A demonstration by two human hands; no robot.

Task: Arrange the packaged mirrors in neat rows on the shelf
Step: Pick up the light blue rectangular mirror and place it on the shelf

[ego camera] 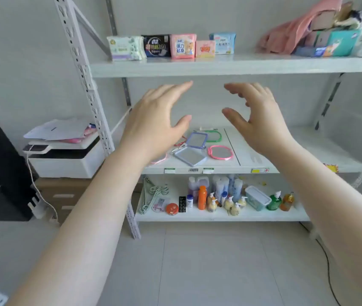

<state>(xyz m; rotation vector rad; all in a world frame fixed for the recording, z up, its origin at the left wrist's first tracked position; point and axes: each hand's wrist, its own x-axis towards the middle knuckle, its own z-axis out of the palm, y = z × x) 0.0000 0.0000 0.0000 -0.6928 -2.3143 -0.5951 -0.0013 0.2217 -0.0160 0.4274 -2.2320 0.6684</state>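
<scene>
Several packaged mirrors lie loosely on the middle shelf (264, 155): a white square one (190, 156), a purple-framed one (196, 140), a pink oval one (220, 152) and a green-framed one (214, 135). A pink-edged mirror (161, 160) is partly hidden under my left wrist. My left hand (155, 120) hovers above the pile's left side, fingers spread, holding nothing. My right hand (257, 120) hovers above the right side, also open and empty.
The top shelf (242, 67) holds a row of pad packets (169, 46) and a heap of cloth and boxes (321, 34). Bottles and a lidded box (257, 197) fill the bottom shelf. A printer (65, 155) stands to the left of the rack post (91, 96).
</scene>
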